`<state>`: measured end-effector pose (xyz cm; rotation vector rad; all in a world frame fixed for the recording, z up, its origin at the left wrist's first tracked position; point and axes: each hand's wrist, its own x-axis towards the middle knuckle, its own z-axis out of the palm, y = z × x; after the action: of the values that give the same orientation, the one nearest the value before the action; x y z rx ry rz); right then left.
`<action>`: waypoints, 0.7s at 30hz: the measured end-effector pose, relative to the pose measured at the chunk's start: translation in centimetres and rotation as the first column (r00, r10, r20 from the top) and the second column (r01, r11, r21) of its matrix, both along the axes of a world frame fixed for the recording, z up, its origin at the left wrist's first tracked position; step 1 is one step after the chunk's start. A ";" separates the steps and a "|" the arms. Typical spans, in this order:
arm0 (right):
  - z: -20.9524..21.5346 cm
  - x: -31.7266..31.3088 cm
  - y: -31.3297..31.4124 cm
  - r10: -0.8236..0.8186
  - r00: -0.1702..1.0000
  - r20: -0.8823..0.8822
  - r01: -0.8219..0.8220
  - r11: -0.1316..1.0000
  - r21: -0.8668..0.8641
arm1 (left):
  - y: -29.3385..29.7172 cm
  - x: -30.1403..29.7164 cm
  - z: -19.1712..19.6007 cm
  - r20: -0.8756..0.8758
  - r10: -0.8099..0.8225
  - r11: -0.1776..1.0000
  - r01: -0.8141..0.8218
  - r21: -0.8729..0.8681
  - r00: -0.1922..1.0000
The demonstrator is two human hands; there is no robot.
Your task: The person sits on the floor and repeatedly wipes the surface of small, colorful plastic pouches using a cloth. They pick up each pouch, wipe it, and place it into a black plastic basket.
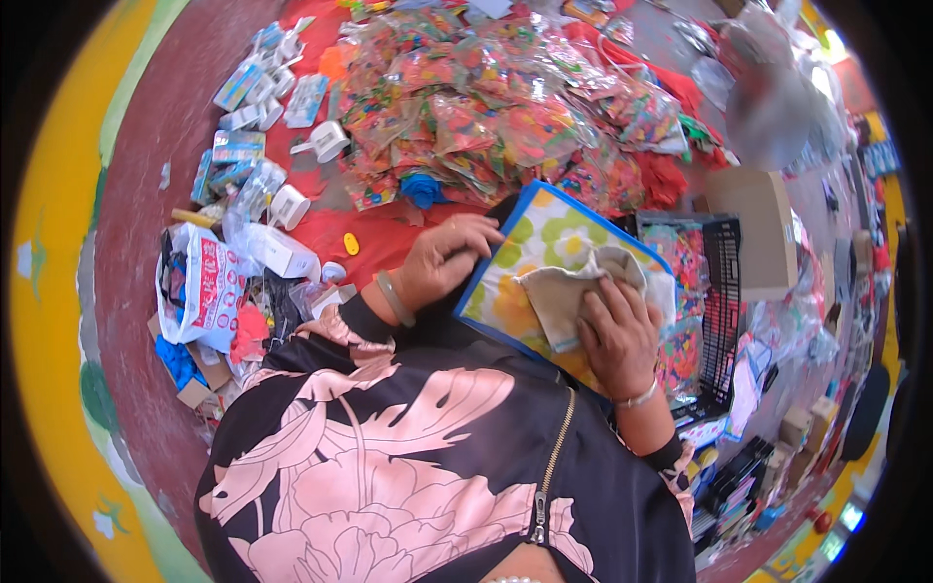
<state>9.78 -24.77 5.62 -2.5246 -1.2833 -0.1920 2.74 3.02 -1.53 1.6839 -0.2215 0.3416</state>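
Lying folded and rumpled on a flower-patterned panel with blue edging: a small beige cloth, just right of the middle of the view. Taking the cloth as the dial's centre, twelve at the top.

At four o'clock, overlapping the cloth: the right hand, back upward, fingers loosely bent and laid across the fabric; cannot tell gripping from mere pressing, thumb hidden. Around that wrist, a pale bracelet. At ten o'clock: the left hand, fingers curled, fingertips at the panel's left edge; cannot tell a firm hold from a light touch. Around that wrist, a plain bangle.

At three o'clock, just beside the panel: a black crate containing clear packets of brightly coloured pieces. Between two and three, beyond the crate: an open cardboard box. At eleven: a broad heap of packets, clear and many-coloured, over red sheeting. Between ten and eleven, at the heap's near edge: a crumpled blue item. Between nine and ten: a small yellow oval object on the red. Farther out at ten: blue-and-white boxes. At nine, well apart: a white plastic bag with red print. From six to eight: a black jacket patterned with pink flowers.
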 end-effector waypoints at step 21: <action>-2.3 2.0 0.2 -0.093 0.996 0.005 0.093 0.996 -0.003 | 13.5 16.0 -27.6 -0.110 0.768 0.355 -0.276 0.893 0.631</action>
<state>11.75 -24.59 3.34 -2.5903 -1.1690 -0.2176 18.72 16.53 -29.10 2.7326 0.8021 0.2625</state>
